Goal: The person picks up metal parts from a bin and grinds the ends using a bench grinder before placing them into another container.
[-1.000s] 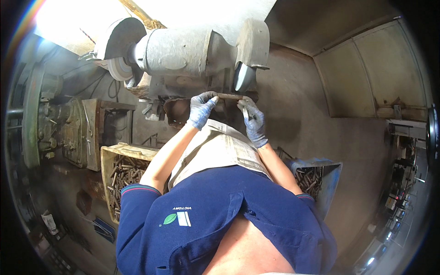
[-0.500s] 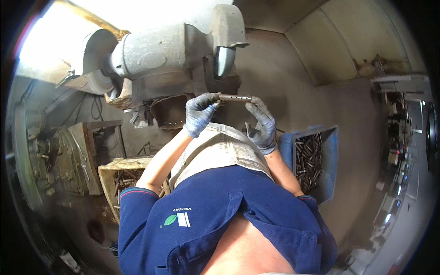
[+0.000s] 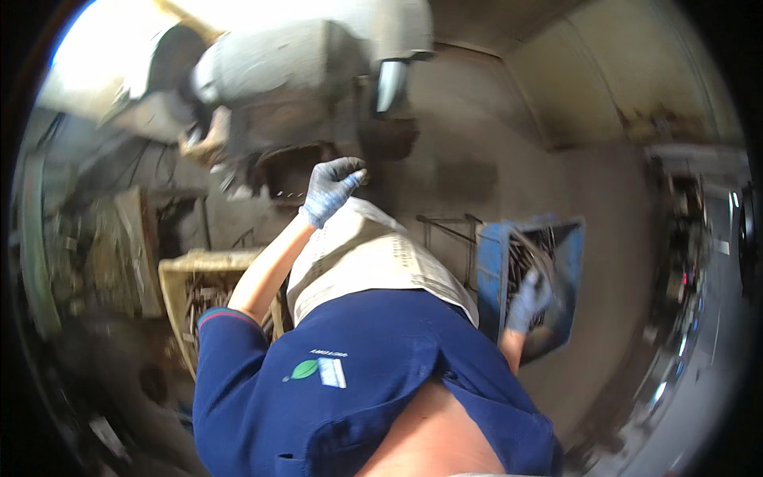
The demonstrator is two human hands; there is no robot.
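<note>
My left hand [image 3: 332, 191], in a blue-and-grey work glove, is raised above my lap in front of the bench grinder [image 3: 274, 63]. Its fingers are curled closed, and whatever they may hold is too small or hidden to make out. Over on the right, my gloved right hand [image 3: 531, 302] is inside the blue bin [image 3: 490, 274], down among many thin brown metal pieces [image 3: 520, 258]. Motion smears its fingers, so their grip does not show.
A cream-coloured crate [image 3: 179, 298] with similar metal pieces stands beside my left arm. The grinder's right wheel guard [image 3: 403, 32] juts out ahead. A dark metal frame [image 3: 445, 230] stands left of the blue bin. Greasy machinery [image 3: 103, 254] is at the far left.
My right hand has left the short metal tube with a row of holes and dropped right into the blue bin. That tube no longer shows. My left hand has shifted slightly left and curled tighter.
</note>
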